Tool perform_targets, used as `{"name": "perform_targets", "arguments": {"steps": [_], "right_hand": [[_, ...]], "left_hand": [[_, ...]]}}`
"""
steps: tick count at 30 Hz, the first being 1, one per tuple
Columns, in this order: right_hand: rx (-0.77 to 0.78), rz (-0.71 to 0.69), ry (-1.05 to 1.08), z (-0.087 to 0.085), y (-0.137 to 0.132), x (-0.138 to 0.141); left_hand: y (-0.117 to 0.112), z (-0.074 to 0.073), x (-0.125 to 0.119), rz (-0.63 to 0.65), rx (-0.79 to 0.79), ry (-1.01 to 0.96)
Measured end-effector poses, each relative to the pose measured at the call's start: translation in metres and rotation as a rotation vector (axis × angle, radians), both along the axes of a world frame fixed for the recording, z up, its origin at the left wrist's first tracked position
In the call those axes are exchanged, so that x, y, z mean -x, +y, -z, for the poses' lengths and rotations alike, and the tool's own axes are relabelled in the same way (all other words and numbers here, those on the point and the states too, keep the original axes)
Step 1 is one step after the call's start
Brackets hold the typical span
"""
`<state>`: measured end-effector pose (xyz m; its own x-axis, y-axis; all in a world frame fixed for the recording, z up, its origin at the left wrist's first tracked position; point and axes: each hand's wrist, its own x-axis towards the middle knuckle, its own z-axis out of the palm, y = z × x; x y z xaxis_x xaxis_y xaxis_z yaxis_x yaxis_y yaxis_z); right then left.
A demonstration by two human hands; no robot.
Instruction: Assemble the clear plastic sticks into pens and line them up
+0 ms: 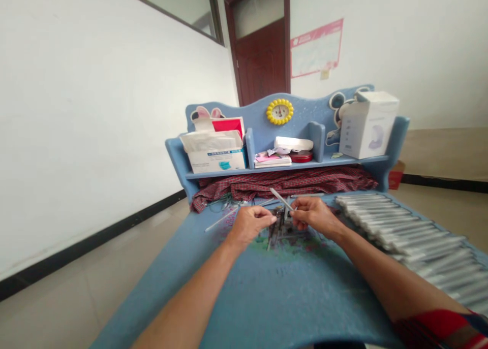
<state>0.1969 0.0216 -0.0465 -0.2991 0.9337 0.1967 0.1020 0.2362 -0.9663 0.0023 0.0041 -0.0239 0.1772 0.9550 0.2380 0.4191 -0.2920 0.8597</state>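
My right hand (310, 215) pinches a slim whitish pen-like stick (281, 198), which tilts up to the left from the fingertips. To its left, my left hand (252, 226) is closed, thumb against index finger; whatever may be between them is too small to make out. Between the two hands a cluster of small dark, thin parts (279, 229) lies on the blue table, too blurred to name. A large pile of similar whitish sticks with dark ends (415, 237) spreads along the table's right side.
The blue table (244, 288) has a raised back shelf holding a mask box (217, 158), papers (272, 161), a red tin (301, 157) and a white box (369, 125). Bunched plaid cloth (282, 181) lies under the shelf. A thin pale stick (220, 220) rests left of the hands.
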Motion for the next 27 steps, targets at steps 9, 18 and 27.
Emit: {"name": "perform_targets", "arguments": {"steps": [9, 18, 27], "right_hand": [[0.061, -0.181, -0.078, -0.009, -0.020, 0.009], [0.048, -0.159, -0.124, -0.008, -0.021, 0.012], [0.069, -0.168, -0.127, -0.007, -0.022, 0.013]], "left_hand": [[0.011, -0.013, 0.035, 0.048, 0.241, -0.678], [0.011, -0.010, 0.030, 0.073, 0.243, -0.662], [0.013, -0.008, 0.032, 0.066, 0.233, -0.630]]}}
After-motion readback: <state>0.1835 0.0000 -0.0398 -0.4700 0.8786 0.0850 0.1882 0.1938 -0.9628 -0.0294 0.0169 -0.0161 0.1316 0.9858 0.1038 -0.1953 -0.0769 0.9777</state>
